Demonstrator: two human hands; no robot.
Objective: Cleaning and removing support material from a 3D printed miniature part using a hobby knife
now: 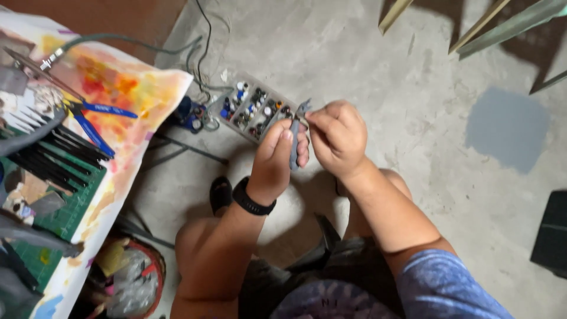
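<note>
The left hand (pixel 276 155), with a black band at the wrist, is closed around the handles of small grey pliers (pixel 296 137), held upright in the air above the concrete floor (pixel 413 88). The right hand (pixel 338 137) is pinched shut at the pliers' tip, thumb and forefinger pressed together on something too small to make out. Both hands hover between the person's knees, clear of any surface.

Just beyond the fingers, on the floor, lies a clear compartment tray (pixel 255 107) of small beads and parts, angled, its near edge close under the pliers. Loose wires (pixel 201 53) trail beside it.

To the left, the tabletop (pixel 127 147) with its paint-stained cover ends in a slanting edge, well apart from the hands; blue-handled pliers (pixel 94 121) rest on it near that edge. To the right the floor lies open as far as a dark object (pixel 552 233) at the frame's edge.
</note>
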